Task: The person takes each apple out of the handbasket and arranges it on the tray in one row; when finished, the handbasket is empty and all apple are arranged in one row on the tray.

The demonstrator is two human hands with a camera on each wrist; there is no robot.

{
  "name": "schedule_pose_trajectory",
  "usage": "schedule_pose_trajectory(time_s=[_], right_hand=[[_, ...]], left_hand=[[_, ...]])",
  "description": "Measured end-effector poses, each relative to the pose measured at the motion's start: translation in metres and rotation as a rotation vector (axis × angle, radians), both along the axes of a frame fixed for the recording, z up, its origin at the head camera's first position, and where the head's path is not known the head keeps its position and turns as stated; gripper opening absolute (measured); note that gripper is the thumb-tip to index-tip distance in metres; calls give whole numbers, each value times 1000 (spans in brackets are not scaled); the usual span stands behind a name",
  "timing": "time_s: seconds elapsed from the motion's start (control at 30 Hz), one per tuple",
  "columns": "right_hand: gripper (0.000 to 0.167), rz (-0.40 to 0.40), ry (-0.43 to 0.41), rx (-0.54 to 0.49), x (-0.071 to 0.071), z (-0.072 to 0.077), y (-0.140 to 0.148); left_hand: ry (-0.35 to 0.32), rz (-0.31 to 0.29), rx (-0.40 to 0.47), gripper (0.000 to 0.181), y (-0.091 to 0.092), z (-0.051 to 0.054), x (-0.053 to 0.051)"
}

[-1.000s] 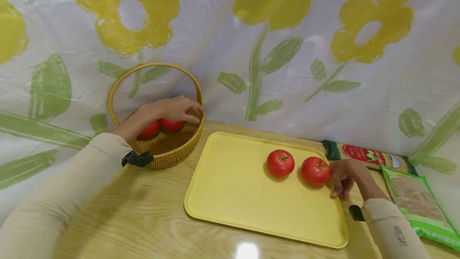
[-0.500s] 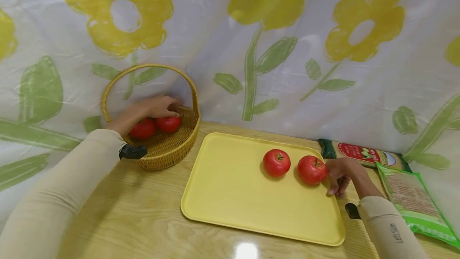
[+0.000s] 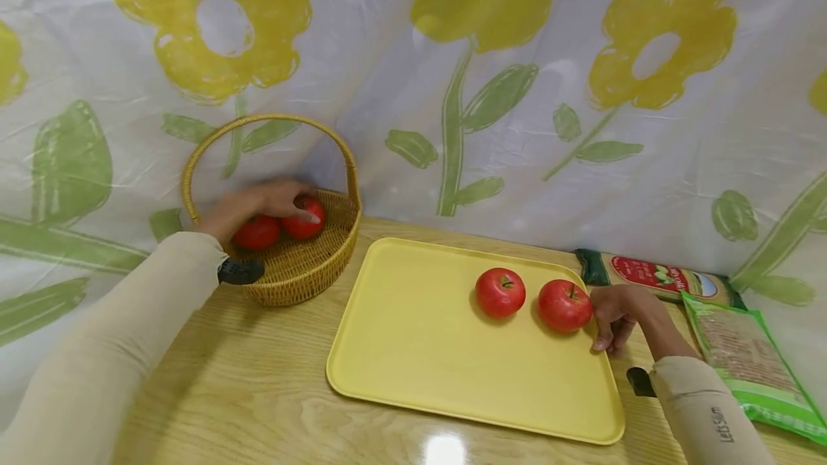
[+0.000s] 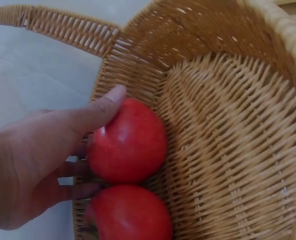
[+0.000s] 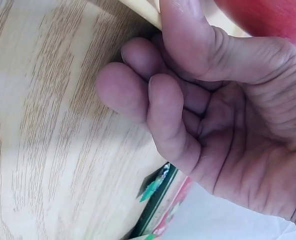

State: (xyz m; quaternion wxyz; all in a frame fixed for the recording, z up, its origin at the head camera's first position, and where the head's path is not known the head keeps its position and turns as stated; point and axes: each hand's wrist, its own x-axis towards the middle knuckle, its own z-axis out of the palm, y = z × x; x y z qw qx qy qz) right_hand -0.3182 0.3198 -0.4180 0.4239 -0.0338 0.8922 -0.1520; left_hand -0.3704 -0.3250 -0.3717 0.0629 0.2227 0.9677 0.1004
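In the wicker basket at the left, my left hand grips a red apple. The thumb lies over the top and the fingers pass behind, partly hidden. Right beside it in the basket is a second red apple. My right hand holds the right edge of the yellow tray, thumb on the rim and the other fingers curled at its side. Near that thumb sits one apple on the tray, with another apple just left of it.
The basket's tall handle arches over my left arm. Behind the right hand lie a green-ended food packet and a green-edged clear bag. A flowered cloth hangs at the back of the wooden table.
My left hand has come down from above the basket's right side onto the apple and now grips it. The right hand stays at the tray edge. The view has shifted slightly.
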Motion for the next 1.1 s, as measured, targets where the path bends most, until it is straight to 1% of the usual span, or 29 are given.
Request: schedule_pose_trajectory(time_s=[0.13,0.4,0.6,0.7,0.8,0.93,1.1], right_hand=[[20,1,-3,2,-1,1,0],[21,-2,0,-4,-1,0,1],[21,-12,3,3,0,0,2],[21,-18,-4,1,0,0,3],[21,-18,-7,3,0,1,4],[20,-15,-5,4,-1,2,3],[21,-22,-10,3,-3,1,0]], left_hand=[[5,24,-3,73,0,-5,0],[32,37,-6,70,-1,-4,2],[19,55,-20,74,2,-5,1],[16,53,-16,73,5,-3,2],[44,29,-13,72,7,2,3],[69,10,-24,70,8,11,6],[48,9,-39,69,11,19,11]])
